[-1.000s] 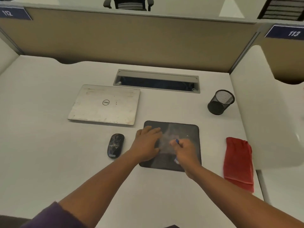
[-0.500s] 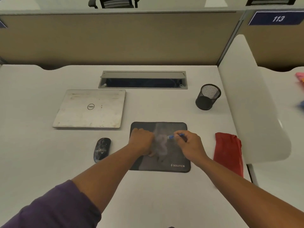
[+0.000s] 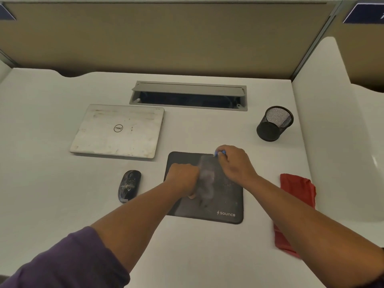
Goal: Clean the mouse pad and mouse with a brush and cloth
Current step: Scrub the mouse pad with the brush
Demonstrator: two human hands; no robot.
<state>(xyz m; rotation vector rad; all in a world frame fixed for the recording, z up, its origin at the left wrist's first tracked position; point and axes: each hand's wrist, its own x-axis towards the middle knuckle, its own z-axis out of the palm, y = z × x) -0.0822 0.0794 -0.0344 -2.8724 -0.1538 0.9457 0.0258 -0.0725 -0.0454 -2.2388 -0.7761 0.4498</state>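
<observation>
The worktop (image 3: 62,194) carries a closed laptop (image 3: 118,130) at the back left, with the dark mouse pad (image 3: 226,200) lying in front of it and to the right. A red cloth (image 3: 296,190) lies just right of the pad, partly hidden by the right forearm, and a mesh cup (image 3: 274,123) stands well behind it. The mouse (image 3: 128,186), speckled with pale dust, sits just left of the pad, apart from it.

The step in hand looks like brushing the pad, which shows a pale dusty smear down its middle and fine specks toward the right. To do it well, the pad should stay pinned flat so it cannot slide, and the strokes should run one way, carrying the dust off one edge instead of spreading it; the corners and the logo area need passes too.

The left hand (image 3: 182,177) is curled into a loose fist, pressing on the left part of the pad and holding nothing that can be seen. The right hand (image 3: 234,163) is closed around a small blue brush (image 3: 220,153) at the pad's far edge; only its tip shows past the fingers, and the bristles cannot be made out
</observation>
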